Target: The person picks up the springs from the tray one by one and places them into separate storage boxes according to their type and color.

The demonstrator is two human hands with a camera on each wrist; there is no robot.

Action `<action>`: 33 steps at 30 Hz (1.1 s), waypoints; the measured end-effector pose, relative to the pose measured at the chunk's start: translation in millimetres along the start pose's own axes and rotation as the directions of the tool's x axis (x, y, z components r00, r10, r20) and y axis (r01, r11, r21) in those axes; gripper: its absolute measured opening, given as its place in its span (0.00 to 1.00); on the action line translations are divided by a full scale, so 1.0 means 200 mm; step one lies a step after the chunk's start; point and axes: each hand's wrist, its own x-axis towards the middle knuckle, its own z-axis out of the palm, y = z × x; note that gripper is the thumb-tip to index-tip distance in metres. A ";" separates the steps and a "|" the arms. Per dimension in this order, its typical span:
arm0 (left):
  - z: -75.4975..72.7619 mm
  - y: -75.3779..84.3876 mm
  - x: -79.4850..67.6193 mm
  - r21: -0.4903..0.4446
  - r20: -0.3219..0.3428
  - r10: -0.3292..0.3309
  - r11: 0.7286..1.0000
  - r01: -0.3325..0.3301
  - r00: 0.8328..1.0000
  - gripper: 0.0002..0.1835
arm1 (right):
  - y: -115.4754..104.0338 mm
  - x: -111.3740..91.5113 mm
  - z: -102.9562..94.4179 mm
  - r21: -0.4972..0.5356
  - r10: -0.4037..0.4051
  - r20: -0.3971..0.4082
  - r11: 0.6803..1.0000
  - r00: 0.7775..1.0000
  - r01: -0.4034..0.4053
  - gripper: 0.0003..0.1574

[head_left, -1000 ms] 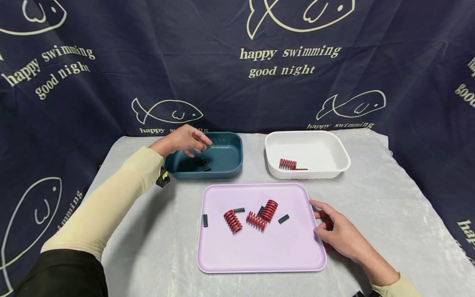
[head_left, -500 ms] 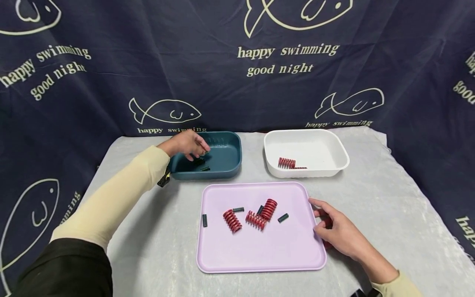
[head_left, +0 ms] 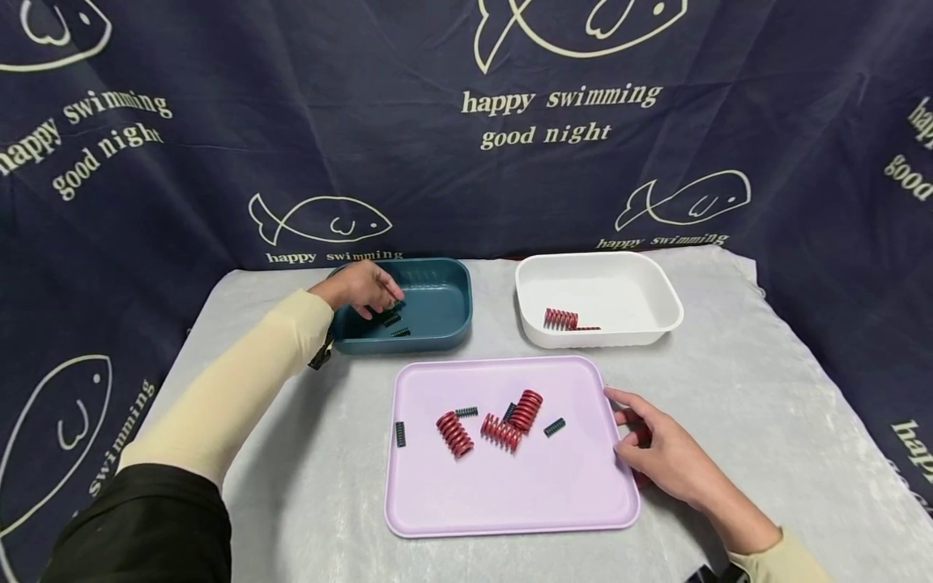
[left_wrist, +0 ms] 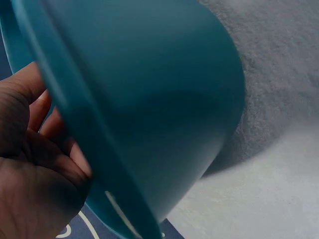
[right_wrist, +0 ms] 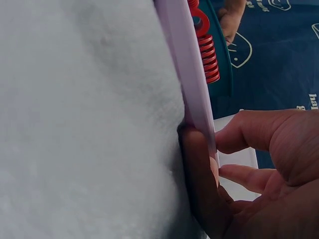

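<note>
Only head view shows springs (head_left: 400, 333) in teal bin (head_left: 408, 346).

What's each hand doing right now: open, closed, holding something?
Left hand: closed, seemingly pinching a dark spring in the teal bin.
Right hand: closed, holding the edge of the tray.

readable text | navy backdrop cloth (head_left: 437, 174) | "happy swimming", several times | "good night", more than once
</note>
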 end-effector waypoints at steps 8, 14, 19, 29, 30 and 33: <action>0.00 -0.01 0.00 -0.006 -0.012 0.002 1.000 -0.003 1.000 0.13 | 0.00 0.00 0.00 0.021 0.007 0.011 1.000 1.000 -0.007 0.45; 0.00 -0.01 -0.01 -0.002 -0.018 0.019 1.000 -0.019 1.000 0.14 | 0.00 0.01 0.00 0.023 0.008 0.010 1.000 1.000 -0.008 0.45; -0.02 -0.02 -0.05 0.000 -0.079 0.082 0.997 -0.082 0.993 0.18 | 0.00 0.01 0.00 0.007 0.001 0.008 1.000 1.000 -0.002 0.44; 0.01 -0.02 -0.19 -0.089 -0.176 0.189 0.974 -0.207 0.966 0.25 | 0.00 0.00 0.00 -0.002 -0.018 0.006 1.000 1.000 0.018 0.44; 0.02 -0.02 -0.20 -0.099 -0.181 0.201 0.970 -0.221 0.963 0.25 | 0.00 0.00 0.00 -0.006 -0.019 0.003 1.000 1.000 0.019 0.44; 0.04 -0.02 -0.24 -0.113 -0.190 0.235 0.959 -0.259 0.953 0.26 | 0.00 0.01 0.00 0.001 -0.019 0.004 1.000 1.000 0.019 0.44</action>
